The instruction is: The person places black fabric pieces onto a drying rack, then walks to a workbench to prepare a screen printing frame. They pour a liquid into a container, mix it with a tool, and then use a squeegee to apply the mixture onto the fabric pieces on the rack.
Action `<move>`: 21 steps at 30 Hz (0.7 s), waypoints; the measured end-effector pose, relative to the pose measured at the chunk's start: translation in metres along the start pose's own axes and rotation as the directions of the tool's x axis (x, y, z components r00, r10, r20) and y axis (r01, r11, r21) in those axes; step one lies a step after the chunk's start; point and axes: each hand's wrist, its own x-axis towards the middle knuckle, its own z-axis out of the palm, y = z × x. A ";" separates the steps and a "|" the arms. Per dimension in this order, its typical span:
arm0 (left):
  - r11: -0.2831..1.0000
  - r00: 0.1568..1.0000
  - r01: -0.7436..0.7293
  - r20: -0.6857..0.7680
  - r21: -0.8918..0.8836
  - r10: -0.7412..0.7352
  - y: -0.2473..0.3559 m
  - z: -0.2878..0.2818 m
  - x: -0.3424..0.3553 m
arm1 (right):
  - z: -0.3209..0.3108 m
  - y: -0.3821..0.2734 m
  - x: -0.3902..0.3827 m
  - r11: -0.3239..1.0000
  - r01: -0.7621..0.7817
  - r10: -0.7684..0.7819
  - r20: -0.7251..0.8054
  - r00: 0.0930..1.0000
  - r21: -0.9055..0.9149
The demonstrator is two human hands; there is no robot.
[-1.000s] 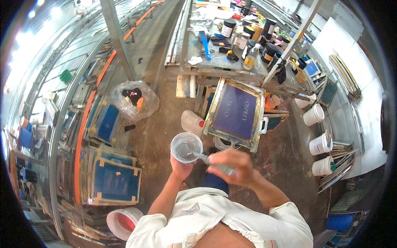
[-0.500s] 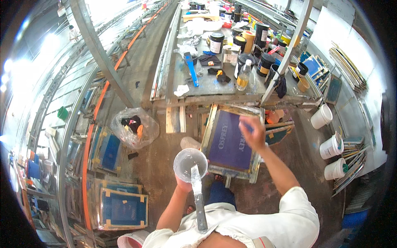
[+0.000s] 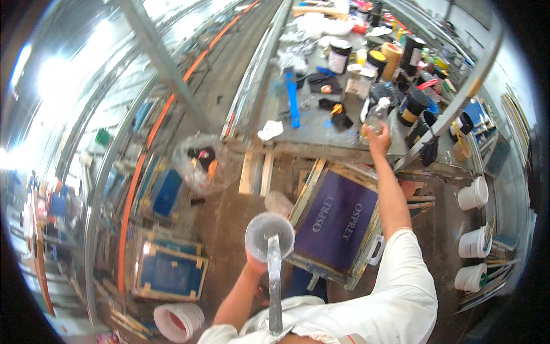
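Low in the view, my left hand (image 3: 255, 260) holds a pale plastic cup (image 3: 259, 229) from beneath, its fingers partly hidden by it. A spatula (image 3: 275, 289) with a whitish blade and dark handle rests in the cup, pointing back toward my body. Stretched forward, my right hand (image 3: 378, 141) is closed around a clear plastic bottle (image 3: 378, 116) at the near edge of the cluttered metal table (image 3: 263, 97). Black jars (image 3: 412, 106) stand beside the bottle, with dark cloths to its left. Below my right arm, a purple mesh screen in a frame (image 3: 338, 215) leans under the table edge.
Metal posts (image 3: 172, 80) flank the table. At left are racks with an orange rail (image 3: 137, 178), stacked screens (image 3: 172, 269) and a plastic bag (image 3: 192, 172). White buckets (image 3: 472, 195) line the right side. A pink-lined bucket (image 3: 177, 321) sits at lower left.
My right hand has let go of the spatula and moved forward to grasp the bottle. My left hand still holds the cup. The view has shifted, bringing more of the table in.
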 end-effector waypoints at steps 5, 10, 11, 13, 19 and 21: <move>0.808 0.980 -0.185 0.039 0.560 0.197 0.002 -0.008 -0.023 | -0.037 -0.033 -0.052 0.961 0.255 -0.267 0.114 0.957 0.108; 0.738 0.911 -0.396 0.135 0.547 0.389 0.016 0.020 -0.066 | -0.103 -0.108 -0.145 0.805 0.589 -0.560 0.425 0.711 0.073; 0.817 0.924 -0.375 0.111 0.439 0.365 0.018 0.016 -0.075 | -0.116 -0.126 -0.168 0.784 0.617 -0.565 0.488 0.666 0.066; 0.835 0.925 -0.379 0.158 0.399 0.345 0.027 0.023 -0.094 | -0.144 -0.160 -0.217 0.743 0.668 -0.552 0.605 0.574 0.045; 0.999 0.998 -0.037 0.050 -0.015 0.037 0.049 0.030 -0.162 | -0.198 -0.252 -0.328 0.673 0.732 -0.501 0.794 0.344 0.108; 0.998 1.000 0.001 -0.011 0.058 0.000 0.056 0.027 -0.182 | -0.209 -0.268 -0.353 0.631 0.771 -0.514 0.791 0.330 0.089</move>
